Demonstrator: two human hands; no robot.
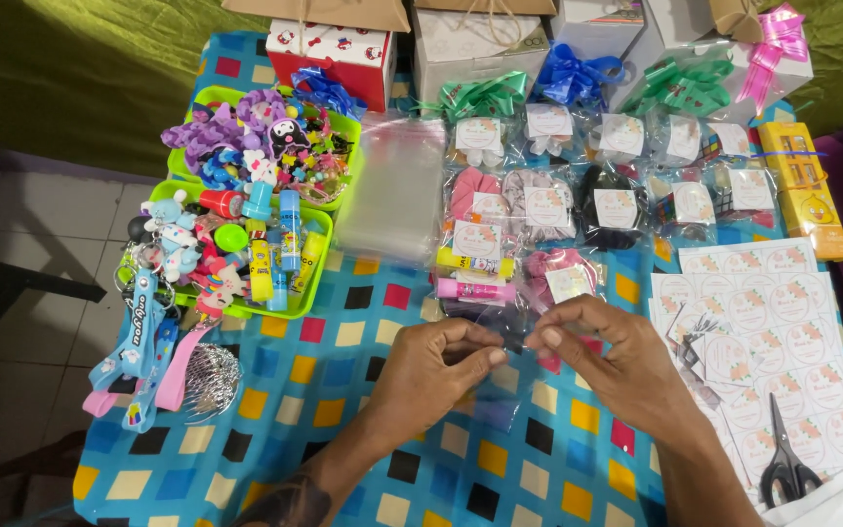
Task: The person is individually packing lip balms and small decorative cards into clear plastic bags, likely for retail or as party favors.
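From the head view, both hands met at the centre of the frame over the blue checkered tablecloth (343, 429). The left hand (431, 371) and the right hand (617, 366) each pinched the top edge of a clear plastic bag (500, 390), thumb and forefinger pressed together on it. The bag hung between the fingertips and trailed down toward the lower middle, lying flat on the cloth. Just above the fingers lay a pink glue stick (475, 289) and rows of filled gift packets (548, 205). Green trays of toys (246, 205) sat at upper left; sticker sheets (782, 332) and black scissors (784, 459) at lower right.
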